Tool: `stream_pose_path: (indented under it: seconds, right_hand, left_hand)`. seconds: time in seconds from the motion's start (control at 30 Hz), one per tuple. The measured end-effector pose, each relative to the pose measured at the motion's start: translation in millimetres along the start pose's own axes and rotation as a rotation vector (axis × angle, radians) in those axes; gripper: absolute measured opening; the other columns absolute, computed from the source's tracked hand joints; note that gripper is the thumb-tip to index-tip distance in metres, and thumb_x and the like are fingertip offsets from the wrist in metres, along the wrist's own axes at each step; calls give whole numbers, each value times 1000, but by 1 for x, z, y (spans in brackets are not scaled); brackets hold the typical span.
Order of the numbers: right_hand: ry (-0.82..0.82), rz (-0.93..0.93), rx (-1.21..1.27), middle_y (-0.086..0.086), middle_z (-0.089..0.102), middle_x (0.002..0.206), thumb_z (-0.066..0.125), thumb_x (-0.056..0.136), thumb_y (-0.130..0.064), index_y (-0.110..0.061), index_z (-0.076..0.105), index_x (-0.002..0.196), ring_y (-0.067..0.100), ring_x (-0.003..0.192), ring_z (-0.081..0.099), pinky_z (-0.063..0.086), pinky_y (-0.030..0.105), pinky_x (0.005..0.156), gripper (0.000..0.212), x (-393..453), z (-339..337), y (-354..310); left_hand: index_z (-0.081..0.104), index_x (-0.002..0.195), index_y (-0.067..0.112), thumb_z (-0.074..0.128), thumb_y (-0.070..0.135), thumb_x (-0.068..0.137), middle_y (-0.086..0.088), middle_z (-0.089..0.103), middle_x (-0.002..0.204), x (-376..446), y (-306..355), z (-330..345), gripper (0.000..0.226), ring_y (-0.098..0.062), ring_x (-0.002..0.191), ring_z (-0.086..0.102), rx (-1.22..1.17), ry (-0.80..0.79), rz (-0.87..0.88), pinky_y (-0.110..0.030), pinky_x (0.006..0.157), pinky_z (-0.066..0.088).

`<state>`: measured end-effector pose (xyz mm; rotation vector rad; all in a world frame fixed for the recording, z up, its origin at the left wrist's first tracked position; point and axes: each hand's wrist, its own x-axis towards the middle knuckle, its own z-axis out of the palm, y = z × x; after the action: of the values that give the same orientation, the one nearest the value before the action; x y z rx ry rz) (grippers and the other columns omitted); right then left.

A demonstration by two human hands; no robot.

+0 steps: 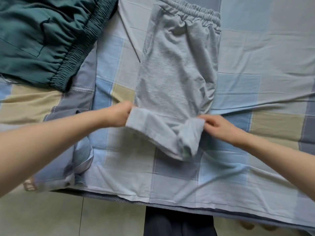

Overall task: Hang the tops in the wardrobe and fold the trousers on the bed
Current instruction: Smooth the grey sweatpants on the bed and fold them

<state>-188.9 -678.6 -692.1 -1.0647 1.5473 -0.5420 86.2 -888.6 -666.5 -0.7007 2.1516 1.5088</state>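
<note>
Light grey trousers [177,68] lie lengthwise on the checked bed sheet [255,53], folded in half along their length, elastic waistband at the far end. The leg end nearest me is lifted off the sheet and curls back toward the waistband. My left hand [121,114] grips the left corner of that lifted end. My right hand [216,125] pinches its right corner. A pair of dark green trousers [42,38] with a gathered waistband lies at the far left of the bed, apart from both hands.
The bed's near edge [153,200] runs across the bottom of the view, with pale floor tiles [68,218] below it. My dark-clothed legs [179,222] stand against that edge. Bare sheet spreads to the right of the grey trousers.
</note>
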Motion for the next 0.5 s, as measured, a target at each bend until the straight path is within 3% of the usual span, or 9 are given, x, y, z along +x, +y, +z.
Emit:
stream_pose_path:
  seconds: [0.07, 0.1, 0.13, 0.2, 0.33, 0.43, 0.5]
  right_hand:
    - [300, 317, 619, -8, 72, 76, 49, 98, -11, -11, 67, 90, 9, 77, 66, 55, 18, 64, 20, 8, -8, -9]
    - [397, 427, 790, -5, 71, 68, 50, 99, -18, -9, 66, 87, 10, 67, 66, 54, 19, 55, 22, 11, -9, -9]
    - [446, 495, 874, -4, 71, 65, 52, 98, -23, -7, 65, 86, 9, 60, 67, 52, 19, 49, 24, 14, -10, -10]
    - [467, 530, 921, -5, 73, 69, 53, 97, -27, -7, 65, 87, 7, 59, 69, 51, 19, 48, 25, 18, -5, -14]
    - [435, 461, 885, -2, 75, 85, 54, 97, -25, -9, 66, 93, 11, 77, 71, 55, 21, 61, 20, 12, 2, -12]
    - [402, 377, 674, 2, 72, 94, 56, 94, -14, -11, 65, 103, 12, 85, 66, 54, 24, 78, 12, 2, -1, -7]
    - [355, 353, 597, -4, 72, 85, 57, 94, -10, -15, 65, 100, 4, 76, 66, 53, 17, 68, 12, -5, -3, -8]
  left_hand:
    - [66, 84, 18, 62, 4, 90, 9, 71, 79, 11, 9, -22, 16, -4, 70, 66, -495, 189, -154, -13, 61, 52]
    - [65, 87, 16, 57, 20, 97, 2, 70, 75, 16, 11, -29, 14, -6, 61, 66, -689, 297, -277, -19, 57, 54]
    - [64, 88, 13, 50, 37, 100, -3, 68, 72, 22, 12, -34, 31, -10, 56, 65, -792, 394, -389, -22, 55, 55]
    - [64, 90, 6, 46, 53, 97, -9, 65, 76, 31, 7, -28, 51, -13, 58, 61, -738, 459, -454, -21, 58, 52]
    - [65, 94, -5, 68, 41, 89, -5, 56, 81, 30, -6, 12, 46, -13, 76, 48, -399, 448, -383, -30, 72, 36]
    - [65, 87, -6, 67, 27, 90, -6, 56, 78, 20, -8, 27, 33, -13, 76, 46, -579, 550, -365, -31, 71, 34]
    - [68, 78, 5, 68, 22, 90, 1, 60, 74, 8, -10, 32, 21, -8, 74, 50, -695, 588, -375, -28, 71, 35]
